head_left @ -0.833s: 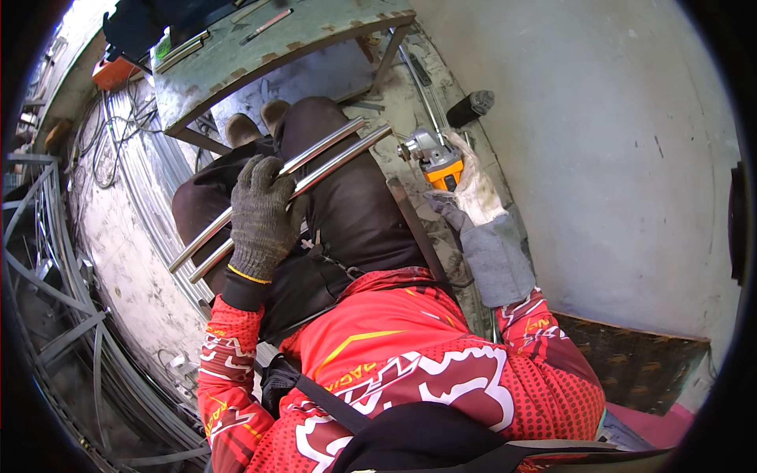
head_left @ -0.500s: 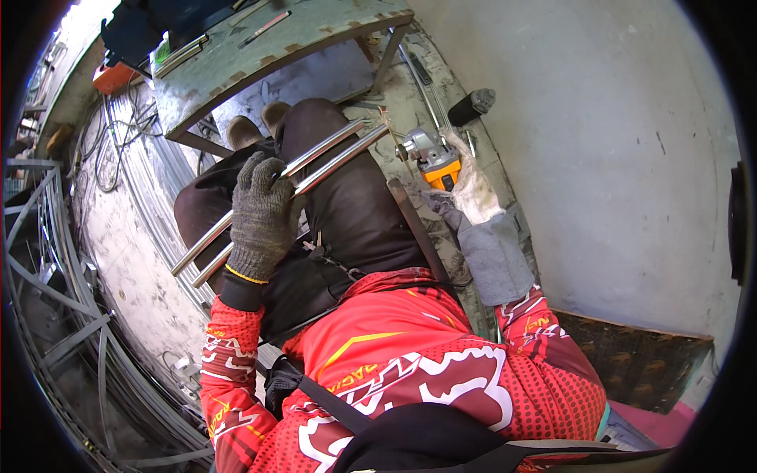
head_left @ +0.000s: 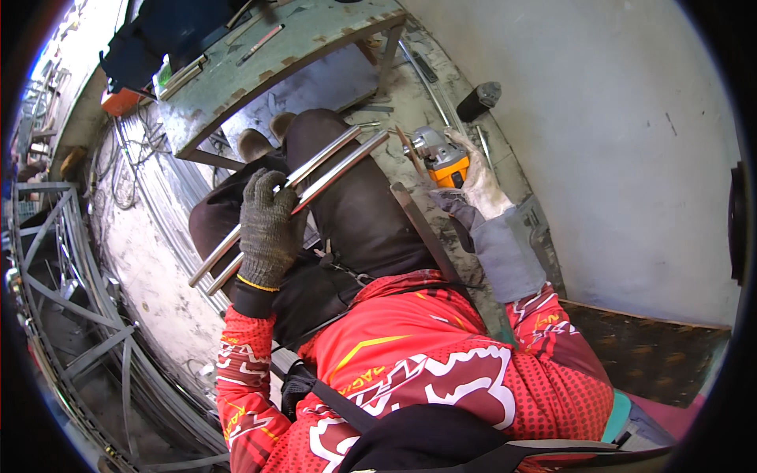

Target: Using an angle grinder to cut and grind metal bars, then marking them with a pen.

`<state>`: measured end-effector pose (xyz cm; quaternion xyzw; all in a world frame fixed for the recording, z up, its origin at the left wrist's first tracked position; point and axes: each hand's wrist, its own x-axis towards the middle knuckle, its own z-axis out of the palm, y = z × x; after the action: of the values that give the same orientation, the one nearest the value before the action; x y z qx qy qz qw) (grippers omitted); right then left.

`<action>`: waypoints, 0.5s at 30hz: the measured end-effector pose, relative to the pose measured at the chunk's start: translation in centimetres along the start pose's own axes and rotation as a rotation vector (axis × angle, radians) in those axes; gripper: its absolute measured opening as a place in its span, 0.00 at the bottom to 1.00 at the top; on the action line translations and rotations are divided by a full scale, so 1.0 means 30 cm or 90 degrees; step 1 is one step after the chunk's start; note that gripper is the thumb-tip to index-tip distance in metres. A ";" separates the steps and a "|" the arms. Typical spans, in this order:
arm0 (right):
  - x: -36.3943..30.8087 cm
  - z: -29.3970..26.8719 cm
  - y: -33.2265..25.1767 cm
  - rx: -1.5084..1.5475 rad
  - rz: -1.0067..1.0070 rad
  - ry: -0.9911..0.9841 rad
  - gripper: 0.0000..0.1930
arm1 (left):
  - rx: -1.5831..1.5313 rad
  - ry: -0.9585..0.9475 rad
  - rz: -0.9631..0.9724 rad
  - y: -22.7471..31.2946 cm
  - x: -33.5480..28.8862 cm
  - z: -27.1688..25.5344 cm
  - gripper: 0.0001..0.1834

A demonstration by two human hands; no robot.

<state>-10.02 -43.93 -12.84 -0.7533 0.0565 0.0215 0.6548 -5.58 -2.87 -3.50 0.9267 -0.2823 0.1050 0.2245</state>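
Observation:
Two shiny metal tubes [head_left: 341, 175] lie side by side, slanting across my thighs. My left hand [head_left: 266, 229], in a grey knit glove, is wrapped over them near their middle. To the right, my right hand [head_left: 482, 188], in a pale glove with a grey cuff, grips an angle grinder [head_left: 449, 172] with a silver head and an orange-yellow body. Its thin brownish disc [head_left: 411, 152] stands just right of the tubes' far ends, with a small gap. The glove and the grinder body hide most of my right fingers.
A worn metal table [head_left: 236, 75] stands ahead, with a pen-like stick and short bars on it. Long metal strips [head_left: 162, 197] and cables cover the floor at left, beside a metal frame [head_left: 79, 355]. A dark block [head_left: 479, 101] sits by the grey wall [head_left: 615, 158] at right.
The grinder's disc has shifted right, away from the tube ends. Sparks seen there earlier no longer show. My left hand keeps its hold, and the whole view has shifted slightly.

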 end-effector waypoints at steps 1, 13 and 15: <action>0.003 -0.002 -0.029 -0.077 -0.011 0.003 0.48 | -0.032 -0.014 -0.007 0.007 0.003 -0.006 0.20; -0.062 0.093 -0.117 -0.004 -0.116 0.099 0.59 | -0.228 -0.138 -0.176 -0.041 -0.123 -0.221 0.15; -0.026 0.059 -0.118 0.021 -0.109 0.105 0.59 | -0.350 -0.201 -0.277 -0.020 -0.103 -0.258 0.15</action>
<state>-10.31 -41.65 -9.52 -0.7437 0.0458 -0.0977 0.6597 -8.29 2.72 2.09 0.8750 -0.1279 -0.1690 0.4352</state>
